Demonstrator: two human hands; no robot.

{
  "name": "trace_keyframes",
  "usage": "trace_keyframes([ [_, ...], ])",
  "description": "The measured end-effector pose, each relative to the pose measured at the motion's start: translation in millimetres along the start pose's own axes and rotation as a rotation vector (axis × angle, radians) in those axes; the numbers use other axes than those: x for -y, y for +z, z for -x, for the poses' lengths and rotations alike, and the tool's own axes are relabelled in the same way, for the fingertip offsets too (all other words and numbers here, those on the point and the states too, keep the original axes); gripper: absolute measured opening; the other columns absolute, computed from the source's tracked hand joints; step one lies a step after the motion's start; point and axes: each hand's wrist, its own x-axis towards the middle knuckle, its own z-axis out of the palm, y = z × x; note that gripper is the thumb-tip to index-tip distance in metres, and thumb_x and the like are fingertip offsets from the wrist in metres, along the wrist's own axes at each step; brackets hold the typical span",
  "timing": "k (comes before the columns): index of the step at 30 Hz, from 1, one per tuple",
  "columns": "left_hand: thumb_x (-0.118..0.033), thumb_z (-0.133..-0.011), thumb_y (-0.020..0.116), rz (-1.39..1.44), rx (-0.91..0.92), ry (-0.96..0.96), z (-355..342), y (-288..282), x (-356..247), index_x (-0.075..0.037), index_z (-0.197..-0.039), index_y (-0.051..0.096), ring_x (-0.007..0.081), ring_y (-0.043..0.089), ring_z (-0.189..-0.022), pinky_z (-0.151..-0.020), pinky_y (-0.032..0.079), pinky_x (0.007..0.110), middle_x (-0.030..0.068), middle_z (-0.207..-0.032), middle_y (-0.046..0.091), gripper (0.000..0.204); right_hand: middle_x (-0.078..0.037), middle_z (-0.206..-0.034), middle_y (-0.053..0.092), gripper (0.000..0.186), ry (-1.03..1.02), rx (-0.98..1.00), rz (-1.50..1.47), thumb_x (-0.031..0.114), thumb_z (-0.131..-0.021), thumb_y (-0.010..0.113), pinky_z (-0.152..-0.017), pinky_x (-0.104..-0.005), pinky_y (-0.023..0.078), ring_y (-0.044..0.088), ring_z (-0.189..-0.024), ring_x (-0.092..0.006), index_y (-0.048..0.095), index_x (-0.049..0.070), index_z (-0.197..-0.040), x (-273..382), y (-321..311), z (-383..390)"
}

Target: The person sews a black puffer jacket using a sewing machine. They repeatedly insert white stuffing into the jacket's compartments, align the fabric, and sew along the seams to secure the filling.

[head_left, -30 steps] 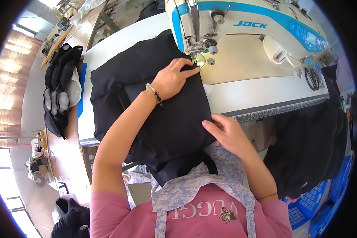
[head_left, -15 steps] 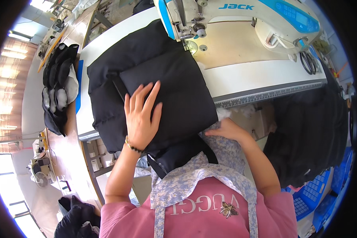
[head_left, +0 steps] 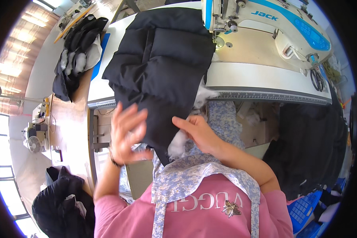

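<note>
Two hands work at the near edge of my sewing table (head_left: 265, 77), where the black quilted panel (head_left: 158, 67) hangs off toward my lap. The sewing machine (head_left: 265, 23) crowds its right side; bare tabletop lies beyond. My left hand (head_left: 127, 133), fingers spread and blurred, grips nothing beside the panel's lower edge. My right hand (head_left: 196, 133) pinches its hem by white stuffing (head_left: 177, 143).

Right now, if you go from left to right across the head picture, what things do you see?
Small fan → pile of dark padded pieces → left hand → black puffy jacket → right hand → sewing machine → scissors
</note>
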Motion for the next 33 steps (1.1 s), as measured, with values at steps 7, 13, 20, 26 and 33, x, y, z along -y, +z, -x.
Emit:
trace_keyframes([
  [7, -0.021, -0.077, 0.085, -0.294, -0.384, -0.383, 51, 99, -65, -0.010, -0.160, 0.015, 0.0507, 0.028, -0.145, -0.114, 0.017, 0.070, 0.0308, -0.157, 0.028, 0.109, -0.006, -0.081, 0.072, 0.031, -0.068, 0.127, -0.299, 0.031, -0.099, 0.066, -0.069, -0.0292, 0.056, 0.070, -0.072, -0.0141, 0.071, 0.003, -0.086, 13, 10, -12],
  [13, 0.004, -0.074, 0.060, -0.191, -0.732, -0.259, 5, 91, -41, -0.002, -0.130, 0.053, 0.0421, 0.052, -0.128, -0.111, 0.035, 0.057, 0.0213, -0.134, 0.057, 0.057, -0.007, -0.098, 0.073, 0.028, -0.171, 0.075, -0.332, 0.030, -0.103, 0.060, -0.084, -0.0329, 0.055, 0.069, -0.092, -0.0167, 0.070, 0.004, -0.102, 21, 22, -5],
  [20, 0.014, -0.076, 0.053, -0.019, -0.748, -0.374, -7, 67, -39, 0.002, -0.118, 0.059, 0.0311, 0.062, -0.106, -0.095, 0.048, 0.039, 0.0185, -0.117, 0.065, 0.044, -0.009, -0.114, 0.068, 0.022, -0.769, -0.047, 0.681, 0.003, -0.093, 0.060, -0.088, -0.0339, 0.050, 0.065, -0.097, -0.0213, 0.065, -0.001, -0.115, 32, 23, 35],
  [26, 0.010, -0.068, 0.057, -0.041, -0.678, -0.304, -6, 57, -46, 0.000, -0.107, 0.064, 0.0343, 0.063, -0.098, -0.090, 0.050, 0.045, 0.0151, -0.103, 0.068, 0.041, -0.014, -0.119, 0.063, 0.038, -1.191, 0.038, 1.341, 0.000, -0.079, 0.065, -0.093, -0.0439, 0.047, 0.062, -0.107, -0.0303, 0.063, 0.001, -0.117, 53, 41, 25],
  [33, -0.004, -0.079, 0.061, -0.106, -0.521, -0.100, 0, 28, -54, -0.005, -0.100, 0.068, 0.0318, 0.066, -0.092, -0.081, 0.053, 0.043, 0.0130, -0.100, 0.068, 0.022, -0.011, -0.106, 0.063, 0.035, -0.906, 0.510, 1.404, 0.015, -0.078, 0.071, -0.087, -0.0419, 0.049, 0.062, -0.098, -0.0291, 0.067, 0.007, -0.112, 37, 63, -25],
])
